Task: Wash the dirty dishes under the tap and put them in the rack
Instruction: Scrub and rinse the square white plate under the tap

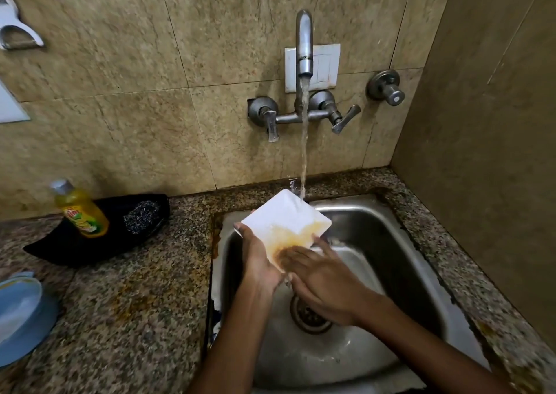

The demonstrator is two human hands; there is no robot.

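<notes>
The square white plate (285, 222) is tilted over the sink (376, 219), its far corner under the tap (304, 44) stream, and orange-brown residue still smears its near half, so washing looks only partly done; no rack is in view. The left hand (258, 261) grips the plate's left edge, fingers curled round it. The right hand (322, 276) lies flat, straight fingers rubbing the stain. Dish soap (79, 210) stands on the worktop (135, 303).

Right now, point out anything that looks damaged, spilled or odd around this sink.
The sink rim is rusty and stained along its left and back edges, where it meets the granite counter. The white plate carries an orange smear. Nothing else stands out.
</notes>
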